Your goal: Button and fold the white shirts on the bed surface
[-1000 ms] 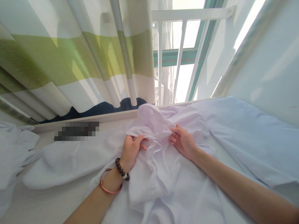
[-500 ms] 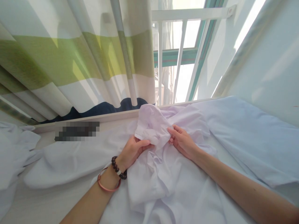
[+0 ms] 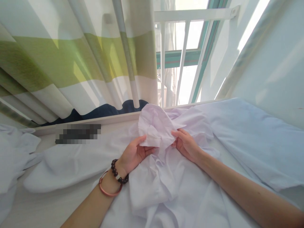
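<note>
A crumpled white garment [image 3: 166, 186] lies on the light table in front of me. Both hands grip a bunched fold of it [image 3: 155, 126] raised near the table's far edge. My left hand [image 3: 134, 153], with a dark bead bracelet and a copper bangle on the wrist, pinches the fold from the left, thumb on top. My right hand [image 3: 186, 144] pinches the same fold from the right, fingers curled into the cloth.
More white cloth [image 3: 251, 139] spreads to the right, and another white piece [image 3: 64, 164] lies to the left. A green-striped curtain [image 3: 71, 60] hangs behind the table. A barred window [image 3: 182, 60] stands beyond the far edge. A blurred dark object [image 3: 78, 133] rests at the left rear.
The hands have drawn closer together along the fold. The left hand turned palm-up and regripped, and the bunched cloth rose slightly between them.
</note>
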{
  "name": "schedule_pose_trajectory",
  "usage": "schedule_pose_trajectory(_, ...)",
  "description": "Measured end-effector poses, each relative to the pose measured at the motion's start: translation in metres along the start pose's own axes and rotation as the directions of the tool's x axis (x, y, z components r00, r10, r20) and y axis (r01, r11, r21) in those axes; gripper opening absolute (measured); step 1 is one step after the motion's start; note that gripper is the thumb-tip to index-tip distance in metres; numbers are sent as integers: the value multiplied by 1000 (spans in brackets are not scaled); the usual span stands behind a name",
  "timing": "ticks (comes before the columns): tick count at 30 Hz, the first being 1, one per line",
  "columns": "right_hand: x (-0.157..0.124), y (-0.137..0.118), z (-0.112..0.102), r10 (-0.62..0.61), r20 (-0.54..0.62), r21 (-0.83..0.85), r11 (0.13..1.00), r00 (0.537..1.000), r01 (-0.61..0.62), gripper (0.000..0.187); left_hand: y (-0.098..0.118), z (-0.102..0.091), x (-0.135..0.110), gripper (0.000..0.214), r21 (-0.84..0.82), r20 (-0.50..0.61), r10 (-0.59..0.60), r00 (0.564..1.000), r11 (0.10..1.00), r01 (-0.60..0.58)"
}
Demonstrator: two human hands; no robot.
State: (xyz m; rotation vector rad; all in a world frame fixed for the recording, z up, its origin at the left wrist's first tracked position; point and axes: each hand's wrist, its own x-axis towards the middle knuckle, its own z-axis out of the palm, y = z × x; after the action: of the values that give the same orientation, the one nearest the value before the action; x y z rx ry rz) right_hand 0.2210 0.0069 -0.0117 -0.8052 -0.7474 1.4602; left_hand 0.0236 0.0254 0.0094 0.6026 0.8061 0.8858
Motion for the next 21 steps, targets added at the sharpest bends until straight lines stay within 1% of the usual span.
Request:
schedule_pose_trajectory(2, 1, 3, 0, -34, -81, -4, 999, 996, 34, 34, -2, 0, -1, 21, 15, 37, 7, 999, 1000, -7)
schedule_pose_trajectory(4, 1, 6, 1, -86, -200, -7, 996, 976, 87, 54, -3, 0, 0, 20, 25, 52, 28, 998, 999, -29)
schedule_pose_trajectory(6, 0, 8, 1, -132, -279, -35, 991, 951, 128, 78, -3, -1, 1, 21, 36, 40, 81, 996, 996, -82)
schedule_pose_trajectory(7, -1, 10, 1, -158, -292, -65, 987, 943, 145, 86, -3, -1, 2, 25, 35, 29, 118, 993, 992, -119)
schedule_pose_trajectory(9, -2, 11, 0, -205, -273, -141, 975, 940, 171, 93, -1, -1, 3, 26, -3, 6, 182, 983, 983, -182)
schedule_pose_trajectory(11, -3, 12, 0, -228, -249, -195, 964, 941, 182, 91, 1, -1, 5, 24, -92, -17, 216, 976, 972, -216)
schedule_pose_trajectory(12, -3, 12, -1, -229, -239, -204, 962, 944, 182, 88, 3, -1, 5, 26, -140, -35, 228, 973, 963, -231)
schedule_pose_trajectory(14, -2, 12, -1, -227, -218, -213, 960, 949, 180, 78, 4, -1, 8, 26, -203, -93, 269, 959, 937, -283)
schedule_pose_trajectory(17, -3, 14, 0, -232, -150, -279, 942, 961, 184, 57, 3, -4, 12, 10, -178, -177, 371, 911, 899, -401)
schedule_pose_trajectory(18, -3, 14, 1, -229, -128, -307, 934, 965, 181, 52, 2, -5, 13, 8, -157, -190, 399, 897, 889, -429)
schedule_pose_trajectory(19, -4, 15, 2, -223, -114, -329, 928, 968, 175, 50, 1, -6, 14, 11, -140, -199, 416, 887, 884, -446)
schedule_pose_trajectory(21, -6, 16, 3, -213, -113, -340, 926, 970, 164, 50, 0, -7, 14, 19, -122, -221, 407, 886, 890, -439)
